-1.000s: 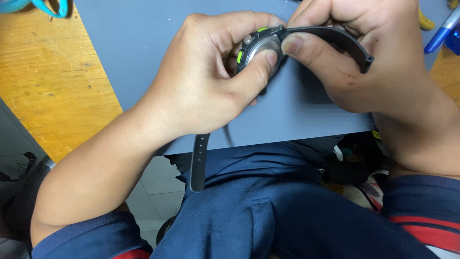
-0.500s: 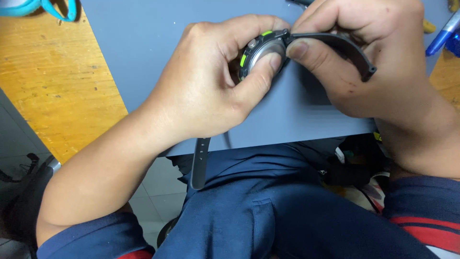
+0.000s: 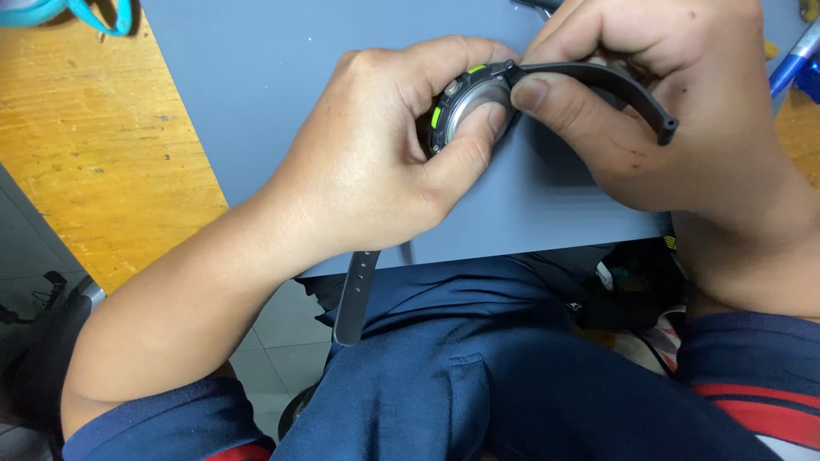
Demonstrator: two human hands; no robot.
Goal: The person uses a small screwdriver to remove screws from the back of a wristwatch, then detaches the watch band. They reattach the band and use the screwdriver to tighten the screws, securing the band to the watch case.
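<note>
Watch (image 3: 468, 109) barely shifted since before, one case, two straps, both hands' fingers (image 3: 478, 141) clamped on it

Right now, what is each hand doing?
Left hand: closed on the watch case.
Right hand: closed, pinching the dark strap.

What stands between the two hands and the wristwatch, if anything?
Nothing visible does. The left hand already grips the watch case, its thumb pressed on the metal back. The right hand pinches the dark strap right beside the case.
</note>
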